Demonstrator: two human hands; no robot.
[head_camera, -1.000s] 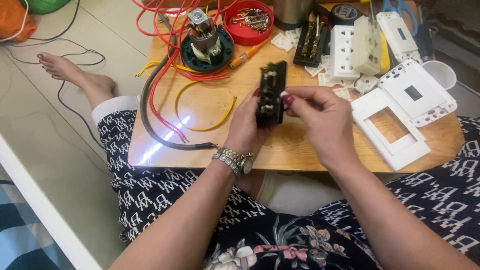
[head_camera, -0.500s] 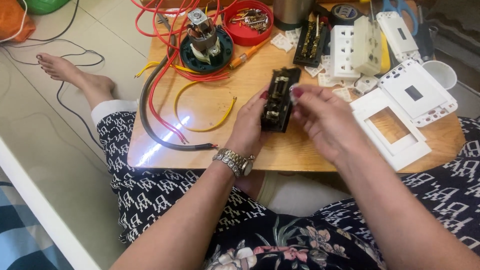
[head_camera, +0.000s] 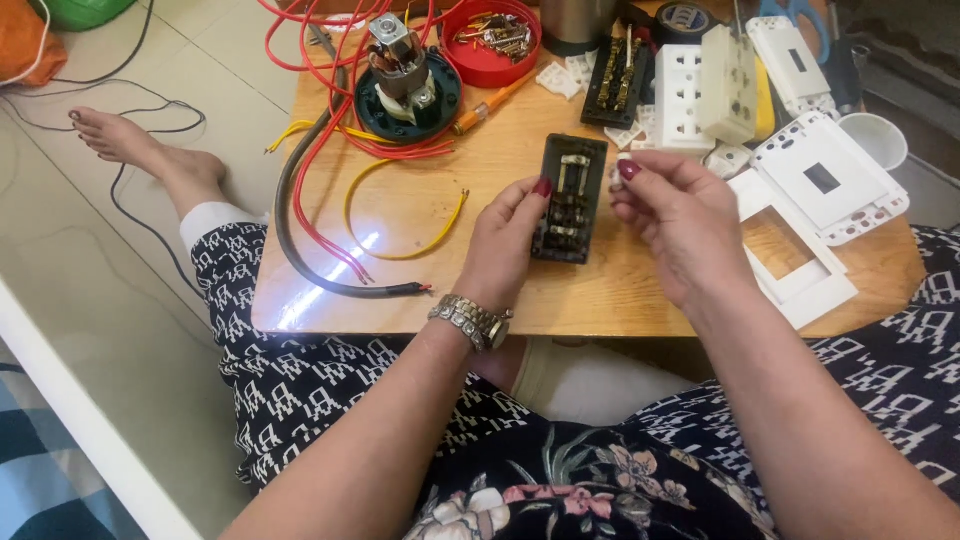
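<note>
A black switch block (head_camera: 568, 200) with brass contacts is held upright above the wooden desk (head_camera: 440, 290), its open face turned up to the camera. It is gripped along its left edge by the left hand (head_camera: 505, 245), the thumb pressed on the front and the remaining fingers wrapped behind it. A metal wristwatch (head_camera: 470, 322) is worn on that wrist. Just beside the block's right edge the right hand (head_camera: 675, 225) is raised, its thumb and forefinger pressed together at the tips; whether a small part is pinched between them cannot be told. Under and right of that hand a white frame plate (head_camera: 790, 270) is seen lying flat, with a white cover plate (head_camera: 825, 180) near it. Further back, a second black contact block (head_camera: 615, 80), white socket modules (head_camera: 685, 100) and a red dish of screws (head_camera: 495, 40) are laid out. To the left, a small motor on a dark green base (head_camera: 405, 85) is surrounded by red wires (head_camera: 320, 140), with a yellow wire (head_camera: 400, 250) and a thick grey cable (head_camera: 290, 230) trailing toward the near edge
</note>
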